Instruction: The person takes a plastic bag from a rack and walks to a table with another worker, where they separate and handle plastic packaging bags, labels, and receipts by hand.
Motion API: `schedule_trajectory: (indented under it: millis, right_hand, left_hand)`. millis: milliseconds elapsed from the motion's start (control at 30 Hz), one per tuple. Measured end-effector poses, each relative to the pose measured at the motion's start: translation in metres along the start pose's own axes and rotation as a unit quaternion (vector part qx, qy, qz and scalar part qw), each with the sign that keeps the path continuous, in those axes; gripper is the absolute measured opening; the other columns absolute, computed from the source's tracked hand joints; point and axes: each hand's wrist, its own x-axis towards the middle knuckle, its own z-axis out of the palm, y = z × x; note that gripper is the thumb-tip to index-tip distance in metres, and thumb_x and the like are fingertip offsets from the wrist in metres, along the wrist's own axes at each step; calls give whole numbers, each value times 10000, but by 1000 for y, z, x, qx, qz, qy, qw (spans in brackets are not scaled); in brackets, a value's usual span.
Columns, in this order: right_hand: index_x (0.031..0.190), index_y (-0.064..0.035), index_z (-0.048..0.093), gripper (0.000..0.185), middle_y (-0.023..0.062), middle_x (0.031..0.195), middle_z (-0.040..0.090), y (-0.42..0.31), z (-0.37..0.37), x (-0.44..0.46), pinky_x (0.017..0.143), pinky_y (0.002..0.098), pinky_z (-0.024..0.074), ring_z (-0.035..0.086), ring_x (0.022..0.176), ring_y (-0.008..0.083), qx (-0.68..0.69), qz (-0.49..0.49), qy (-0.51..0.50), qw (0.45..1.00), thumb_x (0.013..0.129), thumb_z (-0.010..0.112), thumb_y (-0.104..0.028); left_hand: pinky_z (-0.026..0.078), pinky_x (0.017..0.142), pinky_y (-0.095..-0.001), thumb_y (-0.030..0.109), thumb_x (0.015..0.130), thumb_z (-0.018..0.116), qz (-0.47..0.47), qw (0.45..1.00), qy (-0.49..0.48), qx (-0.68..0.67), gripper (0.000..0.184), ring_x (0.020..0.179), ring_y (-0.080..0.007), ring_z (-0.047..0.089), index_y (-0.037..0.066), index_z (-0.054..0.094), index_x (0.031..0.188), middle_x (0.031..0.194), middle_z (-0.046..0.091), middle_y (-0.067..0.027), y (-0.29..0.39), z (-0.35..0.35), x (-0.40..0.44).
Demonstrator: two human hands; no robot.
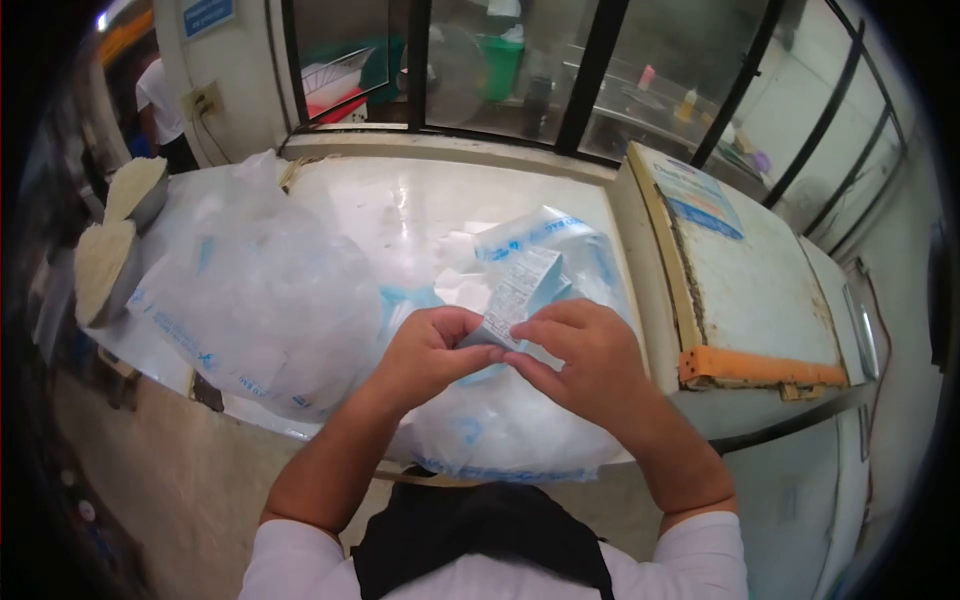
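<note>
Both my hands hold a light blue, flattened packet or carton (522,285) with small printed text on its side, tilted above the counter. My left hand (438,345) pinches its lower left edge between thumb and fingers. At its lower right edge, the thumb and fingers of my right hand (585,355) close on it. Crumpled clear plastic with blue print (585,238) lies behind the packet, beside some white paper (463,290). Under my hands spreads a translucent plastic bag (510,435). What the packet contains is hidden.
A large translucent bag with blue print (265,290) covers the counter's left side. Beyond it stand two containers (105,270) heaped with off-white material. A worn white appliance (750,275) with an orange strip borders the right. Windows line the back; a person (160,105) stands far left.
</note>
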Motion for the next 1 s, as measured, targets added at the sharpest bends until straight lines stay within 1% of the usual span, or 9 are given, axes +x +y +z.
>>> schedule_trajectory:
  millis: [167,267,367,467,567,667,767,867,1000]
  right_hand:
    - [893,-102,711,170,35,859,668,-3,-6,-2,690,356,498,653,814,216,-55,-19,2,998,748,779,-162]
    - [893,-96,709,157,32,862,664,-1,-5,-2,696,353,492,651,808,209,-77,-38,13,996,757,767,-149]
    - [901,-91,707,160,30,866,665,-2,-6,-2,706,358,491,651,811,207,-78,-42,3,996,758,761,-141]
    - [904,-87,706,169,23,861,662,1,-4,-3,716,360,488,647,811,199,-96,-60,5,994,752,759,-137]
    - [903,-83,705,173,15,853,659,-4,-8,-2,736,354,481,642,808,190,-99,-66,-2,993,744,757,-130]
    - [903,-79,703,170,10,848,653,-6,-7,-2,760,344,471,636,802,182,-112,-61,2,992,749,752,-130]
    - [893,-95,717,191,6,818,659,-4,-4,-1,724,342,472,638,762,189,-116,-66,12,991,710,771,-111]
    - [886,-94,717,188,5,819,660,-4,-5,-1,724,344,472,638,759,187,-135,-73,-3,988,702,760,-98]
    - [874,-90,717,184,11,817,664,-4,-4,-1,724,342,472,643,756,188,-138,-70,-8,988,693,752,-87]
  left_hand:
    - [450,657,-197,11,897,639,0,999,-23,-26,157,767,-24,562,-17,700,1039,855,671,16,6,7,-5]
    - [430,631,-205,-4,907,607,20,999,-30,16,160,733,-17,522,-17,696,1040,823,646,35,2,8,-5]
    - [417,613,-216,3,901,611,48,996,-35,63,159,710,-18,490,-11,692,1038,787,620,44,2,8,-5]
    - [419,611,-218,6,894,613,59,993,-27,100,147,709,-19,489,-11,691,1018,765,616,41,1,8,-6]
    - [421,611,-223,13,891,620,56,993,-38,97,128,705,-21,489,-14,692,993,751,610,33,5,9,-6]
    - [458,698,-211,-34,891,612,41,993,-44,106,152,813,-24,536,-47,685,1023,874,667,10,2,8,-5]
    - [447,670,-229,-11,889,624,101,979,-25,174,100,768,-33,507,-35,681,967,806,639,15,11,14,-7]
    - [431,640,-245,11,886,636,93,976,-27,193,61,725,-42,470,-27,668,921,745,597,14,12,13,-8]
    - [412,611,-252,24,877,646,108,969,-32,218,45,694,-45,440,-21,651,884,694,550,10,14,12,-7]
